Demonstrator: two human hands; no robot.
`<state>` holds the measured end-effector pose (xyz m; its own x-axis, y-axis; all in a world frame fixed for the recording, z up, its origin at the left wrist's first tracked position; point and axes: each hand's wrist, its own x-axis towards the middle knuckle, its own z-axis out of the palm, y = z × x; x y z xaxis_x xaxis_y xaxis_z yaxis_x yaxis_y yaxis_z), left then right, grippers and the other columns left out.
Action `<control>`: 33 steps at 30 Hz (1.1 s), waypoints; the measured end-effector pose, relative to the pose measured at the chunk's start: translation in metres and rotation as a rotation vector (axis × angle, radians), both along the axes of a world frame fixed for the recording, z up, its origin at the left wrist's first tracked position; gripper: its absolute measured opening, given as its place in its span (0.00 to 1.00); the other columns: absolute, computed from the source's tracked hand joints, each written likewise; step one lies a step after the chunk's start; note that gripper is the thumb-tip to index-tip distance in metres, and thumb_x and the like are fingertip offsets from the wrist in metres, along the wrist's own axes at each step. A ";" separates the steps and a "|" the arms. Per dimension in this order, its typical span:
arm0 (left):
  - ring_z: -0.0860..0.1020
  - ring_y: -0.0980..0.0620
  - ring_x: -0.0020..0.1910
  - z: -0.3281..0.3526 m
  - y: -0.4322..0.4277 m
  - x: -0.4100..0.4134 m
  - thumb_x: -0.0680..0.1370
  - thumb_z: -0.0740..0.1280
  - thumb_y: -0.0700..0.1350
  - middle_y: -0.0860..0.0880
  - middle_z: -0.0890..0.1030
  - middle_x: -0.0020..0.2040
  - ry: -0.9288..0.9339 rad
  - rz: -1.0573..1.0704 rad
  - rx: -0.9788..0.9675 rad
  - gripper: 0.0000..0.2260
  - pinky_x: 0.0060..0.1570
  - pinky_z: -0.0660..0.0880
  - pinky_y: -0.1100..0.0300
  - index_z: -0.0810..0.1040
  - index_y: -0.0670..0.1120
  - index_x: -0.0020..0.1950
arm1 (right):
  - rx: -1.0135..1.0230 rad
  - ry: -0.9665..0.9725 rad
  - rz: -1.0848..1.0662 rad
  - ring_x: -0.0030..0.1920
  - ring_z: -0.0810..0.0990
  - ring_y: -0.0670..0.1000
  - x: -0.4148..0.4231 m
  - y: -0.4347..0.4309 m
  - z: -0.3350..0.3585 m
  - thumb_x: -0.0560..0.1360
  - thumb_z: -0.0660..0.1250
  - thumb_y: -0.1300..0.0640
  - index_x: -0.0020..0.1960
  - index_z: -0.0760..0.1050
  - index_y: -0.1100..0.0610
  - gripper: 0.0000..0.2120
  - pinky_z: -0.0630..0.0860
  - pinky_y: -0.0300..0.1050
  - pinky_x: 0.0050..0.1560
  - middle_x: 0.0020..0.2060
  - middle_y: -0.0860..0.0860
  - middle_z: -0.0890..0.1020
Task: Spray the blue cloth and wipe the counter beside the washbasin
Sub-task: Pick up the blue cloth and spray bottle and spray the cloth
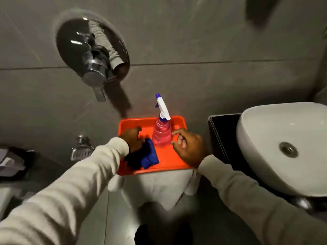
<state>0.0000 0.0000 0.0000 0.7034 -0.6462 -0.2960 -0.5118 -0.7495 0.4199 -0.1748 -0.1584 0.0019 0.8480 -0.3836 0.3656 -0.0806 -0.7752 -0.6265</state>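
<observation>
A folded blue cloth [148, 156] lies on an orange tray [169, 161]. My left hand [133, 140] rests on the cloth's far end, fingers curled over it. A spray bottle [161, 133] with pink liquid and a white and blue trigger head stands upright on the tray. My right hand [188, 147] is just right of the bottle, fingers apart and curved toward it, a small gap between them. The white washbasin [276, 147] sits at the right on a dark counter [223, 137].
The tray rests on a stand draped with a white cloth [159, 188]. A chrome wall mixer [93, 62] projects from the grey tiled wall at upper left. A metal soap holder [79, 152] is on the wall at left. Dark floor lies below.
</observation>
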 end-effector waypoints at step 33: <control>0.78 0.43 0.48 0.001 0.016 0.023 0.67 0.72 0.30 0.38 0.80 0.50 0.768 0.264 -0.601 0.18 0.56 0.74 0.46 0.76 0.33 0.55 | 0.150 0.365 0.528 0.46 0.77 0.36 0.110 -0.018 0.078 0.62 0.62 0.63 0.68 0.72 0.56 0.33 0.72 0.33 0.51 0.54 0.46 0.82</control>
